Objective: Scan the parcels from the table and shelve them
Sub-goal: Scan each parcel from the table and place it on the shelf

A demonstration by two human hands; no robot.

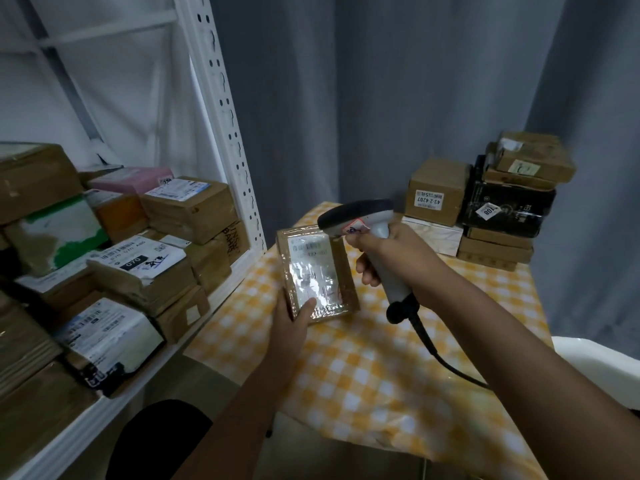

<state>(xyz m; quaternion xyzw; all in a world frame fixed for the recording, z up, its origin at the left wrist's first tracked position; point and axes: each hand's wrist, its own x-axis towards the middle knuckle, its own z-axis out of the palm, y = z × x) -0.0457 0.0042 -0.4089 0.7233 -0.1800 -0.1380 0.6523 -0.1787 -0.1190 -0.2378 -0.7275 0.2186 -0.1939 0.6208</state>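
A person stood at a small table (pixel 398 375) covered in a yellow-and-white checked cloth, with a white metal shelf (pixel 221 140) just to its left. The left hand (pixel 294 315) gripped the near end of a small brown parcel (pixel 317 271), thumb pressed on its glossy taped label, holding it tilted above the near-left part of the table. The right hand (pixel 377 254) was wrapped around the handle of a grey corded barcode scanner (pixel 360 220), whose dark head pointed down at the far end of the label, close above it.

The step in hand looked like the scan itself. Whether the trigger was being pressed could not be told. The next move would likely call for carrying the parcel left to the shelf while the scanner was set down or held aside.

The shelf tier beside the table was crowded with stacked boxes (pixel 131 258), so open room seemed tight there. The upright post stood between parcel and shelf. A pile of unscanned parcels (pixel 485 202) sat at the table's far right corner, well apart from the hands. The scanner's black cable (pixel 436 348) trailed across the cloth toward the near right and could snag.
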